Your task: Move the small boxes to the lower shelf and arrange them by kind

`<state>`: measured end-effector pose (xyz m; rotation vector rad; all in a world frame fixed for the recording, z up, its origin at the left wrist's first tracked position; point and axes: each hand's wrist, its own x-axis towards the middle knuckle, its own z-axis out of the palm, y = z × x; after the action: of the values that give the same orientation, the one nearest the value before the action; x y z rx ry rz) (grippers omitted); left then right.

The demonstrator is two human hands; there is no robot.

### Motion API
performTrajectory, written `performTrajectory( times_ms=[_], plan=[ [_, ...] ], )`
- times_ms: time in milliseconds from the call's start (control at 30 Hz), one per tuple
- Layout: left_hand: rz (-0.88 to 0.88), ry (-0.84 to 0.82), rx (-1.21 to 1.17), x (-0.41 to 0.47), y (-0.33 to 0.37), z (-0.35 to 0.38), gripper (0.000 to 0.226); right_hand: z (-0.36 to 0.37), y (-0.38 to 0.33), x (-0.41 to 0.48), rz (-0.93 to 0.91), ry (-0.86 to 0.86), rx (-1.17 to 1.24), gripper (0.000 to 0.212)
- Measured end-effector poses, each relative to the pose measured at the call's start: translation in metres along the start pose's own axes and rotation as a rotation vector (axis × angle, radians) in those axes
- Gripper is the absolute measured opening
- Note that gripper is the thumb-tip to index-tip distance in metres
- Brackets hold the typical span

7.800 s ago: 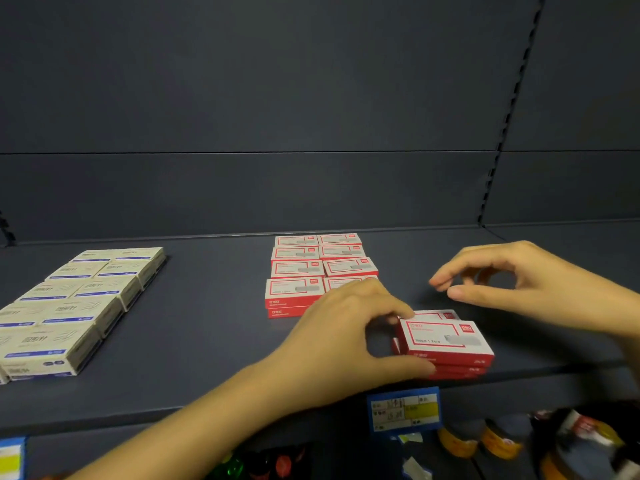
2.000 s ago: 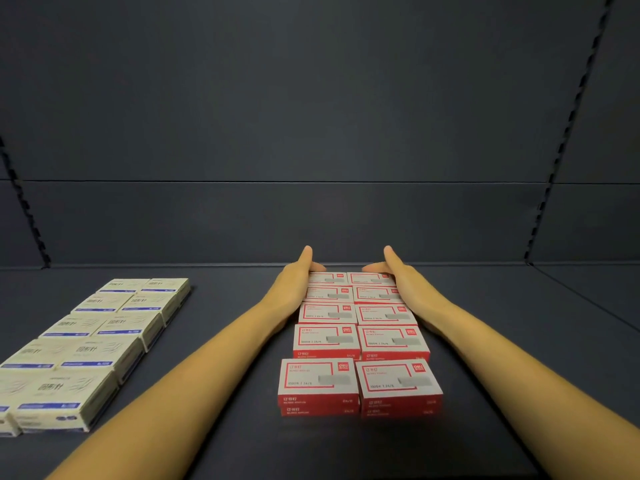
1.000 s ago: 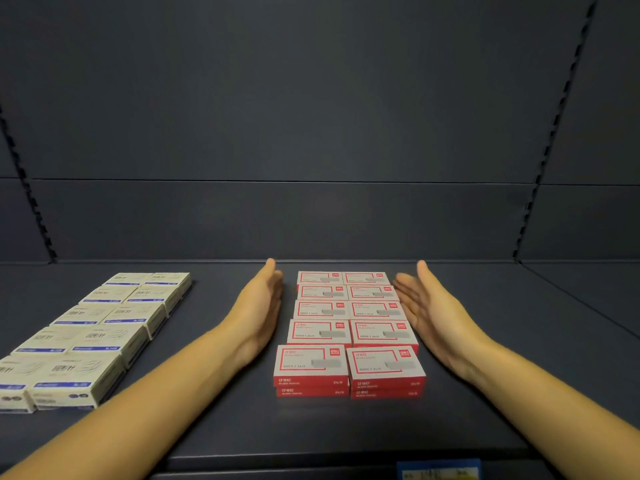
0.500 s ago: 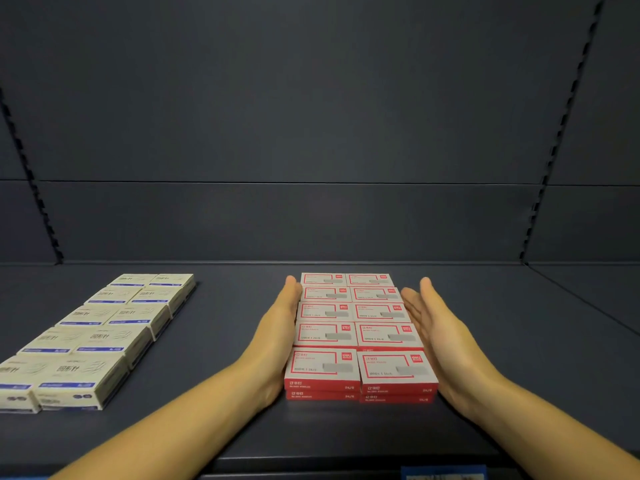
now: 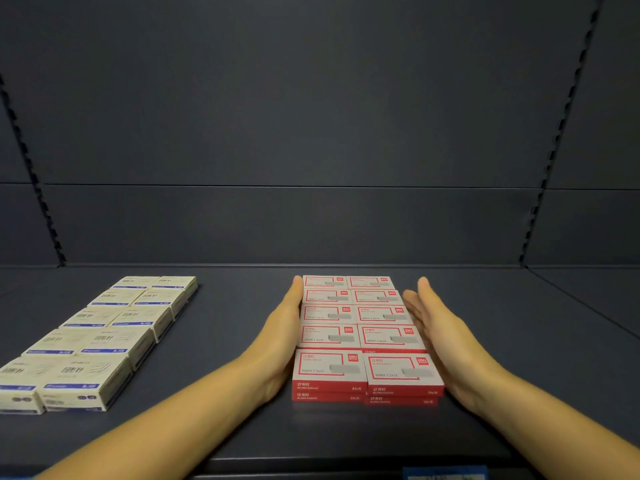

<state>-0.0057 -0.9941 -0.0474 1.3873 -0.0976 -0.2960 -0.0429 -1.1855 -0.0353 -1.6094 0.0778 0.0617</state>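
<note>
Red-and-white boxes (image 5: 363, 334) form a block two columns wide and five rows deep, at least two layers high at the front, near the middle of the dark shelf (image 5: 221, 341).

Head view. The left hand (image 5: 280, 337) lies flat, fingers straight and together, its palm pressed along the block's left side. The right hand (image 5: 440, 334) mirrors it on the right side, also flat and unclenched. Its heel meets the front stack, while its fingertips (image 5: 420, 289) sit just beside the rear rows; whether they touch there cannot be told. Neither hand grips a box. This paired, flat-handed hold probably serves to squeeze the columns together and square their edges, since the front right stack sits slightly out of line with its neighbour.

Cream boxes (image 5: 100, 337) with blue bands occupy a separate two-column block well apart at the left, which keeps the two kinds distinct. A plain dark back panel (image 5: 311, 133) rises behind the shelf. A price label (image 5: 445, 472) shows partly at the shelf's front edge. Sorting appears nearly complete.
</note>
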Motion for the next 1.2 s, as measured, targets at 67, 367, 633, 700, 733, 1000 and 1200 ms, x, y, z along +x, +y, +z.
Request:
performTrajectory(
  times_ms=[67,367,633,700,733,1000,1200],
  plan=[
    [0.015,0.039,0.081,0.009,0.005,-0.005,0.059,-0.007,-0.001,0.007,-0.021,0.021,0.011,0.055],
    [0.02,0.121,0.183,0.047,0.026,0.007,0.051,0.001,-0.023,0.055,-0.053,0.124,0.015,0.07],
    [0.022,0.084,0.266,0.058,0.023,0.002,0.049,0.007,-0.023,0.062,0.004,0.098,-0.059,0.07],
    [0.029,0.082,0.271,0.061,0.023,-0.004,0.054,0.006,-0.023,0.065,-0.017,0.113,-0.1,0.069],
    [0.039,0.083,0.292,0.06,0.024,-0.005,0.059,0.005,-0.023,0.067,-0.028,0.126,-0.122,0.069],
    [0.126,0.101,0.514,0.055,0.027,0.0,0.055,0.005,-0.022,0.064,-0.053,0.125,-0.297,0.065],
    [0.149,0.103,0.525,0.054,0.027,-0.001,0.059,0.005,-0.021,0.066,-0.069,0.12,-0.322,0.063]
  ],
)
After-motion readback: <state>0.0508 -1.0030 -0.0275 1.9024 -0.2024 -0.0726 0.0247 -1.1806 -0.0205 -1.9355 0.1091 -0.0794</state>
